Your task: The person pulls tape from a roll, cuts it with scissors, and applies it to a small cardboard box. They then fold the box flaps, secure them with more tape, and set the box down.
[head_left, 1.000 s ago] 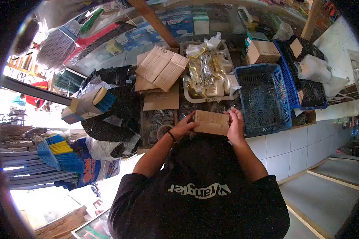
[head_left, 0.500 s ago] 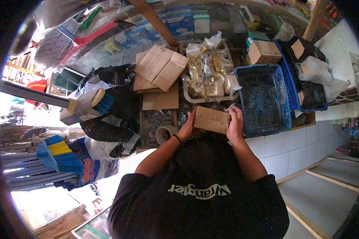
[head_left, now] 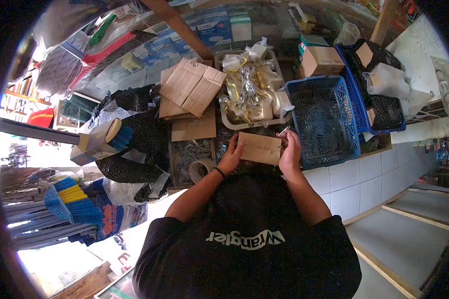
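A small brown cardboard box [head_left: 259, 148] is held level between both hands, just in front of the chest. My left hand [head_left: 231, 157] closes on its left end, thumb along the near face. At the opposite end, my right hand [head_left: 290, 153] grips the side. A thin white stick-like item [head_left: 284, 131] pokes out by the right fingertips; its kind is too small to tell. Beyond the box lies a cream tray [head_left: 226, 115] heaped with clear-wrapped gold and silver metal pieces [head_left: 254, 87]. A roll of tape [head_left: 200, 170] rests near the left wrist.
Flattened cardboard sheets [head_left: 193, 87] are stacked left of the tray. A blue plastic basket [head_left: 324, 158] stands to the right, with a second blue basket [head_left: 351, 89] beyond it. Brooms [head_left: 75, 199] and black plastic wrap [head_left: 147, 142] crowd the left side.
The box has turned slightly between the hands, and the right hand lies flatter along its end. The whole view has shifted a little; other things stay put.
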Motion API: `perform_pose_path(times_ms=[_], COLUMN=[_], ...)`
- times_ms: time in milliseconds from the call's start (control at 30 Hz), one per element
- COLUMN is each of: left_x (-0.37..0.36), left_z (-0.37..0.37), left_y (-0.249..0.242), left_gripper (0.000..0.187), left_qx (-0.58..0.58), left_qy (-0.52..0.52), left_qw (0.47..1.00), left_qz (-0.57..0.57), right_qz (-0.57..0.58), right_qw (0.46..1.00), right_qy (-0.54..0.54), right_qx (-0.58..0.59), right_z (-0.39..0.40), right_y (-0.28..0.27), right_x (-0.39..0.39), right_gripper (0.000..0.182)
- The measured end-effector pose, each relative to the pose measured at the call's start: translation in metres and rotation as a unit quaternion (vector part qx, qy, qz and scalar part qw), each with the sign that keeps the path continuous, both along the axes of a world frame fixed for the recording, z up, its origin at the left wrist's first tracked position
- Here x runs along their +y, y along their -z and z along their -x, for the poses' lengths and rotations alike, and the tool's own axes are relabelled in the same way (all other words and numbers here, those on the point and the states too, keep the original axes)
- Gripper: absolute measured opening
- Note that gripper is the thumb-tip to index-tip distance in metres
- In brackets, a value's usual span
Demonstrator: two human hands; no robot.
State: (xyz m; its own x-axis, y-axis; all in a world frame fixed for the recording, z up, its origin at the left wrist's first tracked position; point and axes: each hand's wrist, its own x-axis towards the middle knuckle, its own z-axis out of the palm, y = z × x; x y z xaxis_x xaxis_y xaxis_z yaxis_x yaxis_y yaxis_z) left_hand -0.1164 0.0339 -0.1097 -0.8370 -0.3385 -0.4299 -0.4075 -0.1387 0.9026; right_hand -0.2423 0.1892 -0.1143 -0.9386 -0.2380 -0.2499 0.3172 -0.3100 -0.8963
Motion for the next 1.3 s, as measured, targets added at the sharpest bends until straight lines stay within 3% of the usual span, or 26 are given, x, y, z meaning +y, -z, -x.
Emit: perform_pose_path(times_ms=[100, 233, 333, 633, 1100, 1300], left_x=[0.002, 0.001, 0.004, 0.005, 0.005, 0.005], left_z=[-0.003, -0.006, -0.005, -0.005, -0.003, -0.003], left_y=[0.026, 0.035, 0.02, 0.014, 0.014, 0.01], left_gripper=[0.061, 0.06, 0.059, 0.058, 0.06, 0.059], left_qx=[0.038, 0.06, 0.034, 0.036, 0.043, 0.03], left_qy=[-0.022, -0.01, -0.007, -0.005, -0.016, -0.008], left_qw=[0.993, 0.993, 0.997, 0.995, 0.997, 0.993], left_qz=[0.107, 0.099, 0.074, 0.09, 0.064, 0.114], right_qz=[-0.057, -0.229, -0.214, -0.299, -0.332, -0.335], right_qw=[0.998, 0.967, 0.973, 0.942, 0.931, 0.93], right_qy=[-0.005, -0.028, -0.079, -0.102, -0.112, -0.107], right_qx=[0.031, 0.109, 0.023, 0.115, 0.108, 0.105], right_z=[-0.001, -0.012, -0.018, -0.019, -0.016, -0.019], right_y=[-0.006, -0.003, -0.005, -0.017, -0.015, -0.013], right_x=[0.01, 0.033, 0.043, 0.04, 0.04, 0.041], right_gripper=[0.019, 0.014, 0.019, 0.021, 0.025, 0.025])
